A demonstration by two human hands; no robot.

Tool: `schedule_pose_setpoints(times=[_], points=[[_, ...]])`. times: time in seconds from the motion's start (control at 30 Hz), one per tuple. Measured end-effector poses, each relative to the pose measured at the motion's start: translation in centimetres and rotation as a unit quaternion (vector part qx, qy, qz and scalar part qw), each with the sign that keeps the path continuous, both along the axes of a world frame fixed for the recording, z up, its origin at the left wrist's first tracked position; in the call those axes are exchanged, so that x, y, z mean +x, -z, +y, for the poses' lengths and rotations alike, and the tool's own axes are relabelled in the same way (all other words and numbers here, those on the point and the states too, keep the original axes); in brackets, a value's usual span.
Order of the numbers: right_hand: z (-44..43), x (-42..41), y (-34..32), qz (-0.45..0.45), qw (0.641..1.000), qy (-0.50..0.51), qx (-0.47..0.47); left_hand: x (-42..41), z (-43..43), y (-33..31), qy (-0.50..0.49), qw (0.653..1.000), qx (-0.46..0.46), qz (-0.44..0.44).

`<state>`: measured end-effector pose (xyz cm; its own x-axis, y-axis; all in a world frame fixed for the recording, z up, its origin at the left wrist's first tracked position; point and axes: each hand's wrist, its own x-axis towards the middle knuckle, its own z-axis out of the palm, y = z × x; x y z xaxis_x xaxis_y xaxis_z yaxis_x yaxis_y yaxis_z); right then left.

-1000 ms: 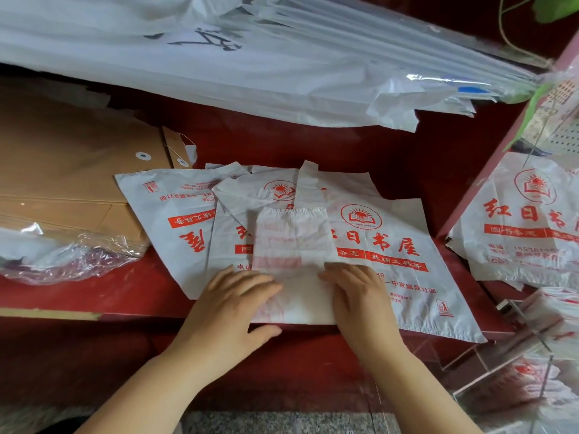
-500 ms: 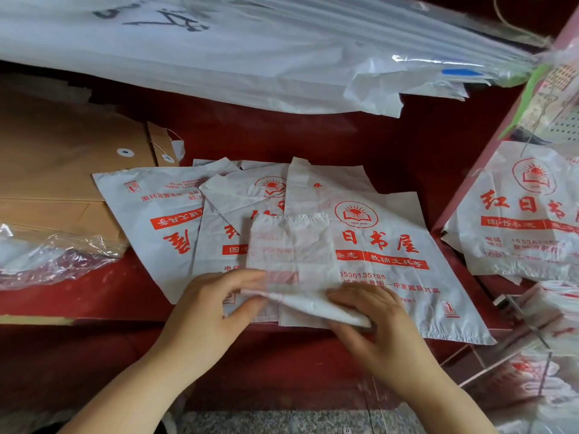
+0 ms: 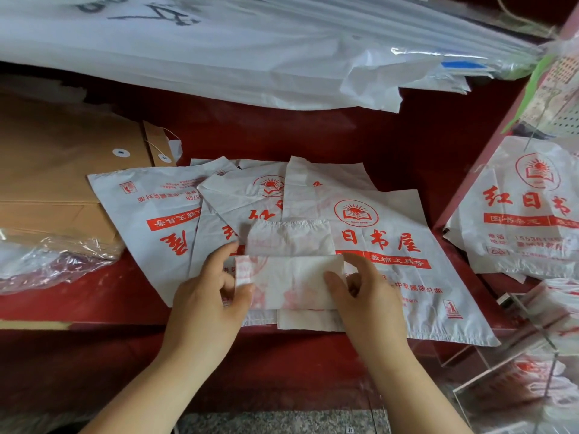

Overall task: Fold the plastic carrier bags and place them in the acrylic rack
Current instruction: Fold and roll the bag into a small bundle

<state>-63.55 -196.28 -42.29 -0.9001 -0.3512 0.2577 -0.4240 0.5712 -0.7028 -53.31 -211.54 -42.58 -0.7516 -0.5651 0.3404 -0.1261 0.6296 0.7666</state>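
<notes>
Fingers (image 3: pixel 360 261) of right hand (image 3: pixel 369 296) and left hand (image 3: pixel 203 296) pinch opposite ends of half-folded carrier bag (image 3: pixel 291 277), mid-frame, atop flat bags (image 3: pixel 394 242) on red surface (image 3: pixel 313 136). Acrylic rack (image 3: pixel 507 369) lower right, holding folded bags (image 3: pixel 539 380). Brown envelopes (image 3: pixel 62 170) at left.

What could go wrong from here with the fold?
1. The left hand and right hand pinch only the ends of the folded bag; its middle may spring open on release.
2. It lies on loose bags that overhang the table edge; dragging it could pull them off.
</notes>
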Motion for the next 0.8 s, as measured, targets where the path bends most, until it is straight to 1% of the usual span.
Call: schedule_pose_setpoints(times=[0.1,0.17,0.23,0.3,0.37,0.43,0.5,0.6,0.63,0.73,0.8], points=[[-0.3,0.1,-0.3,0.042,0.996,0.025,0.072,-0.1,-0.3,0.1,0.007,0.998,-0.060,-0.026],[-0.5,0.0,-0.2,0.081,0.991,0.031,0.106,-0.2,-0.6,0.2,0.016,0.991,-0.127,-0.030],[-0.8,0.2,-0.1,0.112,0.984,0.046,0.128,-0.3,-0.6,0.3,0.023,0.982,-0.188,-0.015],[-0.9,0.0,0.7,0.170,0.972,0.070,0.149,-0.3,-0.7,0.5,0.032,0.972,-0.232,-0.002],[-1.0,0.0,1.1,0.237,0.957,0.087,0.141,-0.3,-0.8,0.6,0.056,0.966,-0.254,-0.002],[-0.7,0.2,1.0,0.266,0.949,0.084,0.146,-0.2,-0.9,0.8,0.066,0.964,-0.257,-0.001],[-0.3,0.3,1.0,0.279,0.945,0.081,0.151,-0.1,-0.9,0.9,0.051,0.965,-0.256,-0.002],[0.3,0.8,0.9,0.263,0.949,0.060,0.161,-0.1,-0.8,0.8,0.031,0.965,-0.260,-0.003],[0.4,0.9,0.9,0.258,0.951,0.053,0.163,-0.1,-0.8,0.8,0.041,0.966,-0.254,-0.004],[1.1,0.9,1.2,0.256,0.951,0.016,0.173,-0.2,-1.0,0.8,0.079,0.977,-0.197,-0.018],[1.5,0.6,1.5,0.248,0.952,-0.022,0.177,-0.3,-1.0,0.7,0.074,0.980,-0.183,-0.017]])
